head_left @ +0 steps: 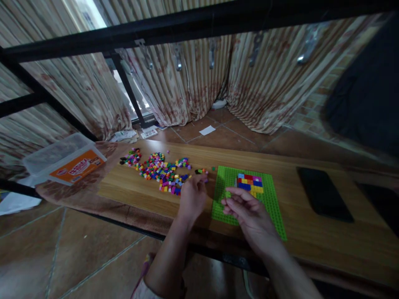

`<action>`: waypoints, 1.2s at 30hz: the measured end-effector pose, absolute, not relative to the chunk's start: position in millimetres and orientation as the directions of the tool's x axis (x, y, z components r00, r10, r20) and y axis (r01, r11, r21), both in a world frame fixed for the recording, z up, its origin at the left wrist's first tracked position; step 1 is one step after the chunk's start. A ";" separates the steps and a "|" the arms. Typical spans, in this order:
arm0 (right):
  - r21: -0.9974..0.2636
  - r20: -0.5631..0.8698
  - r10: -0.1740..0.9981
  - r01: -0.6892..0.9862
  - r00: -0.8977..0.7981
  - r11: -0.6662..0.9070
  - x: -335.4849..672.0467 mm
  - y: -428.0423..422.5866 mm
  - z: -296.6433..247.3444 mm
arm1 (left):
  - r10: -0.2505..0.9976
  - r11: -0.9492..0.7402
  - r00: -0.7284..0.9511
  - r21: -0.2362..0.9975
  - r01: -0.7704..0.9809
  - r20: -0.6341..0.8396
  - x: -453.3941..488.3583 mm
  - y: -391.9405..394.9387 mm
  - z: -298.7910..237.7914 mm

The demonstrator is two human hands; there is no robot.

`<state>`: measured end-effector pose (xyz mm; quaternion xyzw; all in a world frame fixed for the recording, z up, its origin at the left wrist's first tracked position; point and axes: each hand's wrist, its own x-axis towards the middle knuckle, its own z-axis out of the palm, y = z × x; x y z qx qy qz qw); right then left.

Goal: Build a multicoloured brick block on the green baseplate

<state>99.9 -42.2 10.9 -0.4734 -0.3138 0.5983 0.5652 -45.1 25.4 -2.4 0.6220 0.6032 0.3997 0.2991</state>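
My right hand (252,214) is over the green studded baseplate (218,207), pinching a small light-green toy brick (228,194) between thumb and fingertips. Just beyond it, a block of joined colourful bricks (250,182) is fixed on the baseplate, with red, blue, yellow and white among them. My left hand (193,193) is to the left of the baseplate, its fingers curled together beside a small group of loose bricks (202,170). What those fingers hold, if anything, is hidden. Left of this hand spreads a big pile of loose mixed-colour bricks (158,168) on the wooden tabletop (140,197).
A black phone-like slab (324,193) lies on the tabletop at the right. At the far left stands a clear plastic box (62,155) with an orange label. A dark metal rail (199,31) with hooks crosses above, in front of striped curtains (187,91).
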 end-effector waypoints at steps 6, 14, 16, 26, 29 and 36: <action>-0.922 0.206 0.965 0.364 0.164 0.135 111.1 -43.8 7.4 | 0.992 -0.085 0.110 0.952 0.295 0.055 -26.1 4.0 -4.5; -0.813 0.375 0.782 0.583 0.498 0.018 186.8 -37.0 12.3 | 0.985 -0.005 0.165 0.964 0.267 -0.041 -13.9 -7.5 -3.3; -0.817 0.362 0.801 0.576 0.476 0.027 193.5 -38.4 10.5 | 0.982 -0.004 0.183 0.963 0.269 -0.047 -10.5 -8.9 -3.5; -0.779 0.397 0.883 0.601 0.252 0.179 156.3 -30.0 -8.6 | 0.979 -0.046 0.205 0.952 0.302 -0.018 2.7 -14.7 -8.4; -0.766 0.385 0.890 0.622 0.243 0.162 154.7 -26.7 -12.9 | 0.977 -0.070 0.214 0.938 0.340 -0.005 3.7 -14.6 -6.7; -0.779 0.349 0.905 0.612 0.242 0.136 148.7 -26.1 -16.8 | 0.959 -0.166 0.273 0.927 0.338 0.072 4.8 -17.1 -2.9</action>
